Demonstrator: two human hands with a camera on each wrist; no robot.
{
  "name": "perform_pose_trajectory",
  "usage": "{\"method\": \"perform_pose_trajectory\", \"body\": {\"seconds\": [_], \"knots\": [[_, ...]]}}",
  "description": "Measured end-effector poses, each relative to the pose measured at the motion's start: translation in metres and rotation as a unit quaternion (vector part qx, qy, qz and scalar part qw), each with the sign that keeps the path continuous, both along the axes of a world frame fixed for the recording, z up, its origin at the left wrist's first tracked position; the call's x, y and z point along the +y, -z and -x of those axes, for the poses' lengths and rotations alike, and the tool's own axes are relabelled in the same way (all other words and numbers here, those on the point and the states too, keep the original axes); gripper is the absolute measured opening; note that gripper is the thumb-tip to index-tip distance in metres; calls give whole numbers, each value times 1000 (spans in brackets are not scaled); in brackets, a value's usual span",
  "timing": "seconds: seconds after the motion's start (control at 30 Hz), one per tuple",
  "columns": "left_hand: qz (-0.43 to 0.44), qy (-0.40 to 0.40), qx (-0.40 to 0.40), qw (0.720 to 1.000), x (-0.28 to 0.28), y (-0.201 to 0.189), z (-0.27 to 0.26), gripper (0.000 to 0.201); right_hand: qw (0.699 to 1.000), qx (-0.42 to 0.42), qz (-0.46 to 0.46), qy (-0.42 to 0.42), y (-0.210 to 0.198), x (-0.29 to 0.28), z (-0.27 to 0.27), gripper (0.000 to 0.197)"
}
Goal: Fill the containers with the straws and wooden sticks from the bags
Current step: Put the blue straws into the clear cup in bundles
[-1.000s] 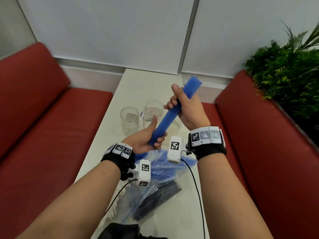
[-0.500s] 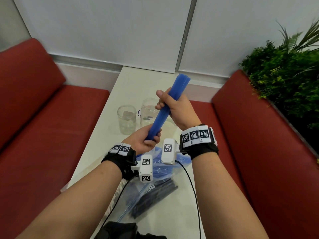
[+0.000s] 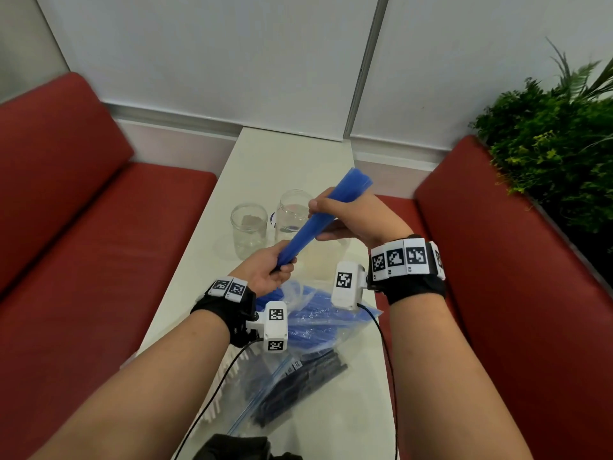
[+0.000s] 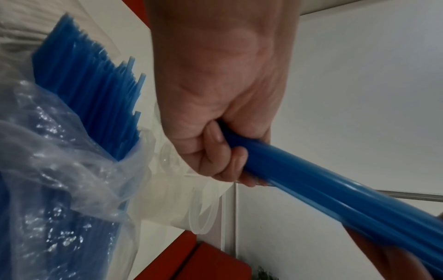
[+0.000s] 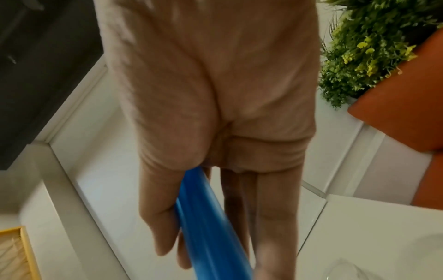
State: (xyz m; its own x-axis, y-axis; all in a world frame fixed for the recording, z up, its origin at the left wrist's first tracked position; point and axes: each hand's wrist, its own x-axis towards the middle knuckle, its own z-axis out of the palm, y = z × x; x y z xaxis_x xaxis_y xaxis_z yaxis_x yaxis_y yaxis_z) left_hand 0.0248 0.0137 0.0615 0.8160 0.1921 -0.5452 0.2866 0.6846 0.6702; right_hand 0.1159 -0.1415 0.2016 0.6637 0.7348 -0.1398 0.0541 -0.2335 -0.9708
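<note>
A bundle of blue straws point(image 3: 306, 234) slants up to the right over the white table point(image 3: 282, 161). My left hand point(image 3: 265, 270) grips its lower end in a fist, which the left wrist view shows around the bundle point(image 4: 335, 197). My right hand point(image 3: 358, 214) holds the upper part between thumb and fingers; in the right wrist view the fingers lie nearly straight along the straws point(image 5: 206, 236). Two clear glass jars point(image 3: 249, 227) point(image 3: 293, 210) stand just behind the hands. Below them lies an open plastic bag of blue straws point(image 3: 318, 323) point(image 4: 72, 132).
A zip bag of black straws point(image 3: 298, 383) lies near the table's front, with white sticks point(image 3: 229, 376) at its left. A pale translucent container point(image 3: 326, 260) stands under my right hand. Red benches point(image 3: 83, 244) flank the narrow table. A green plant point(image 3: 547, 144) is at the right.
Both hands have come lower with the bundle, which now leans flatter above the jars. My right hand's fist has loosened into straighter fingers along the straws.
</note>
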Motion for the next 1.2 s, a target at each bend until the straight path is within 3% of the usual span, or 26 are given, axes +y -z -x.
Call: {"method": "perform_pose_trajectory", "body": {"seconds": [0.2,0.33,0.43,0.5,0.6,0.7,0.77,0.87,0.93,1.03,1.13,1.2], "knots": [[-2,-108,-11,994,19,1,-10,33,998,-9,-50,42,-1,8,-25,19],[-116,-75,32,990,36,10,-3,18,987,-47,-48,145,3,12,-64,12],[-262,-21,70,962,43,21,0,14,974,-64,7,217,26,19,-89,7],[-394,45,103,912,47,30,1,14,963,-66,47,258,50,26,-98,10],[-539,234,116,801,48,38,4,13,949,-61,110,290,92,38,-105,25],[-609,358,102,700,40,45,3,32,942,-36,150,299,125,47,-101,31],[-640,396,110,649,34,53,1,53,939,-25,172,298,141,50,-97,32],[-684,437,137,568,29,66,1,61,940,-49,197,273,155,49,-90,24],[-699,442,155,541,27,72,2,52,944,-60,191,261,158,45,-86,32],[-710,431,170,530,26,72,2,33,948,-73,189,247,155,38,-82,48],[-716,438,188,509,25,68,-1,34,953,-71,186,226,149,33,-79,61],[-720,460,196,480,23,65,0,36,959,-75,179,209,144,29,-74,72]]}}
